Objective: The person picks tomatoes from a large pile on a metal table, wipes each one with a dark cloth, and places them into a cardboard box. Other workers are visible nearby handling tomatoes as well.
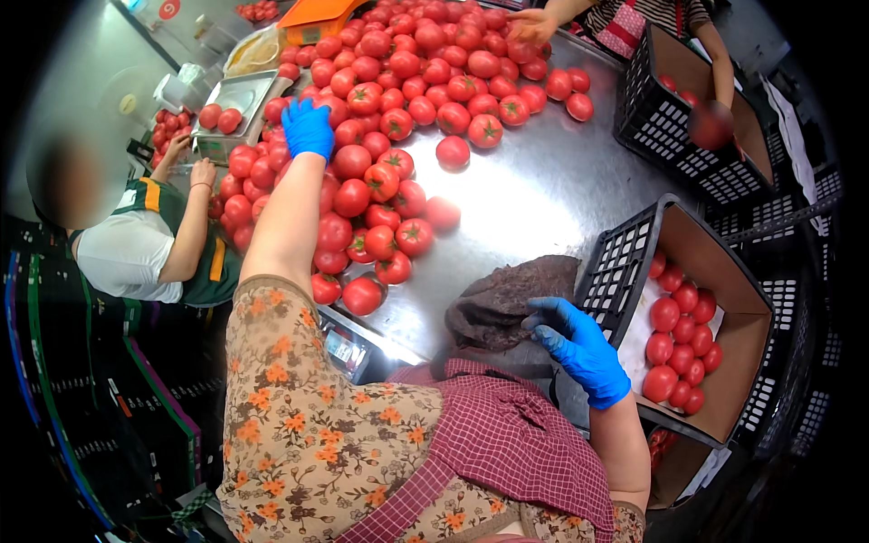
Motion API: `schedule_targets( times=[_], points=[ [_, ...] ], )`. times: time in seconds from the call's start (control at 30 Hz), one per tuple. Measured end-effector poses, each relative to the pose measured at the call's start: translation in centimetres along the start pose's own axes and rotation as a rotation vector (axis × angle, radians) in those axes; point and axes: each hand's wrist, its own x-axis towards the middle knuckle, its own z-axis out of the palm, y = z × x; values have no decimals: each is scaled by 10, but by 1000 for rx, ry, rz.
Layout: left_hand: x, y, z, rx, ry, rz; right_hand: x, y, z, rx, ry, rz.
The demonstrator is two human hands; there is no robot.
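Note:
My left hand point(307, 132), in a blue glove, reaches out over the heap of red tomatoes point(404, 64) on the steel table point(502, 183). Its fingers rest down among the fruit, and whether they grip one is hidden. My right hand point(577, 349), gloved in blue with darkened fingertips, hovers near my apron. Its fingers are curved and apart, with nothing between them. Beside those fingers lies a crumpled dark brown cloth point(509, 298). Just right of this hand stands a black plastic crate point(618, 271), lined with cardboard and holding several tomatoes point(682, 332).
Across the table, a co-worker's hand point(534, 26) is at the heap, the other arm over a second black crate point(679, 129). At left another person point(146, 251) works by a weighing scale point(241, 102) bearing two tomatoes. An orange scale point(316, 20) stands behind.

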Motion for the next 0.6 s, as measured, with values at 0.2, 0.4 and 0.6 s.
schedule_targets(
  times=[0.2,0.4,0.6],
  points=[
    [15,64,-38,245,-377,25,0,6,-2,-61,31,7],
    [23,78,-24,359,-522,-64,4,3,-1,-141,57,-37],
    [27,78,-39,342,-560,-60,0,7,-2,-189,88,-36]
  ],
)
